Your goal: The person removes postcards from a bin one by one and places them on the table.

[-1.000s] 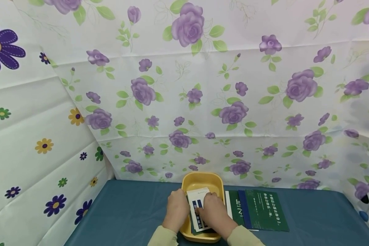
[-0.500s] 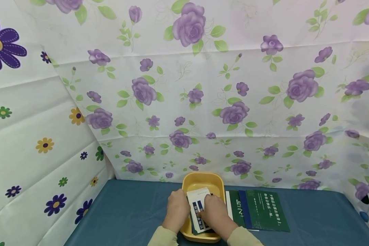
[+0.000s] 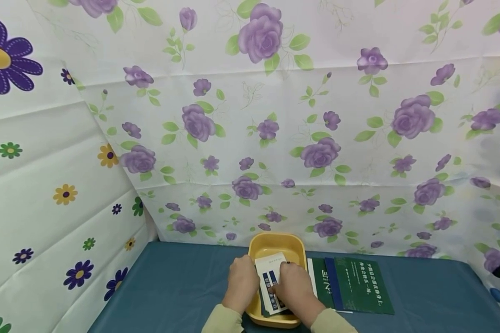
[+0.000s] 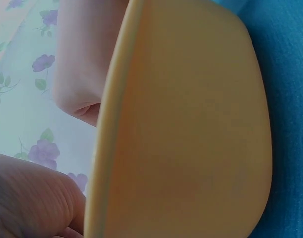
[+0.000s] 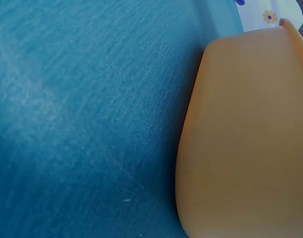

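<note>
View shifted slightly; cards [image 3: 268, 274] lie partly under right hand [image 3: 296, 286].

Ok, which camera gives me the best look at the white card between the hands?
The head view: the white card and its print show there, partly covered by the right hand. Neither wrist view shows any of it; the yellow tray fills much of both.
</note>
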`<state>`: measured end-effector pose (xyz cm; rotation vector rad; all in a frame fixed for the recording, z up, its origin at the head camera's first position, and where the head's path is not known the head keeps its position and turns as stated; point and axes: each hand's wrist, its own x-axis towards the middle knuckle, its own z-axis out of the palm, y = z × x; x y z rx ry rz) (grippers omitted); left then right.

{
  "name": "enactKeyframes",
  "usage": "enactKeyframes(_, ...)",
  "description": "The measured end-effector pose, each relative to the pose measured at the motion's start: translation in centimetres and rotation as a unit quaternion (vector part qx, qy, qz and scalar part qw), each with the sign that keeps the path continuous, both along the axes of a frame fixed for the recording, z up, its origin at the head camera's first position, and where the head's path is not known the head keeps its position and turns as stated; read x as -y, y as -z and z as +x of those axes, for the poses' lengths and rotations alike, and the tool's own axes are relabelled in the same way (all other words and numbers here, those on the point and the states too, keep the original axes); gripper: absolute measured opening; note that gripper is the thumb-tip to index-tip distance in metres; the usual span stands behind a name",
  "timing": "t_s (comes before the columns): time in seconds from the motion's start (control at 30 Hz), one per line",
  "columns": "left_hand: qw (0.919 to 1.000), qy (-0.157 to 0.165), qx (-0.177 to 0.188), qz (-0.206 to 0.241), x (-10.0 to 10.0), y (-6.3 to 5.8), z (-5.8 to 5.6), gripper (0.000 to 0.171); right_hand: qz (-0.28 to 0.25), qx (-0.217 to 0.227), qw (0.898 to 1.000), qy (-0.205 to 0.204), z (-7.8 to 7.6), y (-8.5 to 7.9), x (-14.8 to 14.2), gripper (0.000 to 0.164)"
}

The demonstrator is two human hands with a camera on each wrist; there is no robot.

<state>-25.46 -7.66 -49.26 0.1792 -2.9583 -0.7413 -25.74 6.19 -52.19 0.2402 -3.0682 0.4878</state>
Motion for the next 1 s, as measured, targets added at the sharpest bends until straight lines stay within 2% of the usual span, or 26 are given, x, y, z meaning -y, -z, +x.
enactKeyframes(0.23,1.0000,-0.001,0.004,-0.003,-0.1,0.0,0.0,0.011,0.008,-0.011,1.000,-0.002,0.2,-0.1,-0.1,0.053)
enactKeyframes(0.47,1.0000,-0.004,0.005,-0.004,-0.2,0.2,0.1,0.011,0.024,-0.085,0.996,-0.020,0.3,-0.2,-0.3,0.039)
enactKeyframes(0.53,1.0000,-0.004,0.005,-0.004,-0.2,0.1,0.1,0.011,0.019,-0.093,0.995,-0.026,0.3,-0.3,-0.5,0.033)
enactKeyframes(0.8,1.0000,-0.004,0.005,-0.003,-0.2,0.0,0.0,0.009,-0.033,-0.035,0.998,-0.028,0.0,-1.2,-1.1,0.030)
enactKeyframes(1.0,0.9999,0.000,0.014,0.002,-0.1,-0.1,0.0,0.013,-0.077,-0.001,0.996,-0.038,-0.1,-1.5,-1.3,0.027)
